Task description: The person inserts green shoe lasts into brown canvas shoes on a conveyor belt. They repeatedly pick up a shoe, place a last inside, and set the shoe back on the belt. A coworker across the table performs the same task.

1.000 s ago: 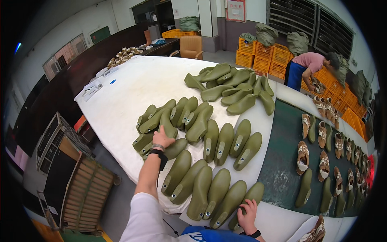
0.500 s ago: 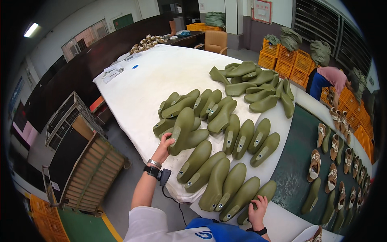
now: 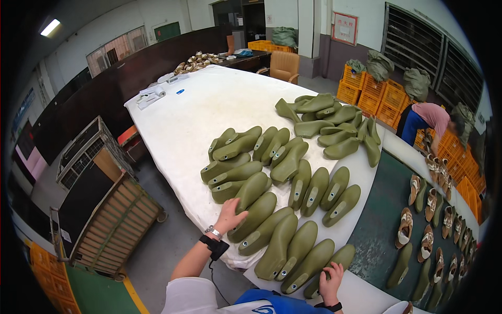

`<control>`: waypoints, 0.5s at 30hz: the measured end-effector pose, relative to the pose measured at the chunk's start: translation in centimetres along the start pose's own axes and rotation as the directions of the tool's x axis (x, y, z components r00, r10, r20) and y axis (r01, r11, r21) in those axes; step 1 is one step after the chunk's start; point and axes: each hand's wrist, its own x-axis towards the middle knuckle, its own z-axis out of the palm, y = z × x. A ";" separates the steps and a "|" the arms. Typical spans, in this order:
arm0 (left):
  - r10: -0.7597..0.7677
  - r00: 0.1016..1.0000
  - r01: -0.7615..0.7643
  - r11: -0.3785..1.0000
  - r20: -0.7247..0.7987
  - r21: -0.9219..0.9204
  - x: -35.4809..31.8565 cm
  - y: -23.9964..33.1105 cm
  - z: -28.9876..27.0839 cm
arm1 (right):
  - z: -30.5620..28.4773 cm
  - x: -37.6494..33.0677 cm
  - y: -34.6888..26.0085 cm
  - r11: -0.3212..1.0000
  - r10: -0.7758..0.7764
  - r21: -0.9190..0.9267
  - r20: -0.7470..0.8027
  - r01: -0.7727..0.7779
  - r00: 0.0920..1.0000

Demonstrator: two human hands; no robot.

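Lit ceiling light (image 3: 50, 27) upper left. Long dark partition (image 3: 104, 86) behind white worktop (image 3: 209, 102). Tan chair (image 3: 285, 65) near pale column (image 3: 307, 29). Walls white above, purple-grey below; barred window (image 3: 430, 60) at right. Grey floor (image 3: 157, 225), green strip (image 3: 99, 293) edged yellow.

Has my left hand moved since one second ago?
Yes: judged against the white table, your left hand has moved closer to you.
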 end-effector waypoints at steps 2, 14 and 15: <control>0.085 0.993 -0.072 0.987 0.084 -0.147 -0.1 6.0 -0.9 | 0.0 0.0 0.1 1.000 0.005 -0.002 0.000 -0.005 1.000; 0.846 -0.027 0.081 -0.529 -0.532 -0.845 -7.6 32.5 -5.1 | 0.1 0.1 -0.2 0.999 0.050 0.008 -0.008 -0.050 0.999; 0.848 -0.021 0.115 -0.525 -0.530 -0.843 -7.7 32.6 -5.1 | 0.1 0.2 -0.3 0.999 0.050 0.008 -0.005 -0.050 0.999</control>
